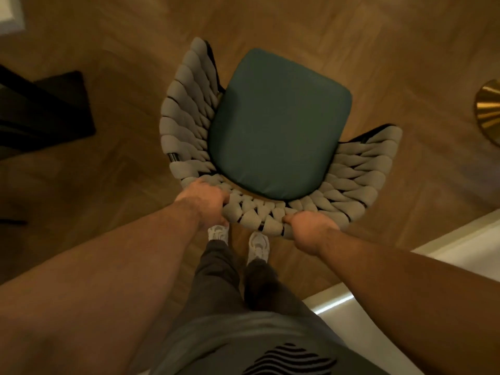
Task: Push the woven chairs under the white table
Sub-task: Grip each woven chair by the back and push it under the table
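Note:
A woven chair (pixel 186 112) with a grey braided back and a dark green seat cushion (pixel 276 125) stands on the wooden floor right in front of me, seen from above. My left hand (pixel 201 203) grips the left part of its curved backrest. My right hand (pixel 308 228) grips the right part of the same backrest, fingers curled over the weave. A white surface (pixel 465 250), perhaps the table's edge, shows at the lower right behind my right arm.
My feet in pale shoes (pixel 258 246) stand just behind the chair. A dark rug or mat (pixel 54 109) lies at the left. A round gold base (pixel 489 109) sits at the right edge. A white edge (pixel 10 14) shows at the top left.

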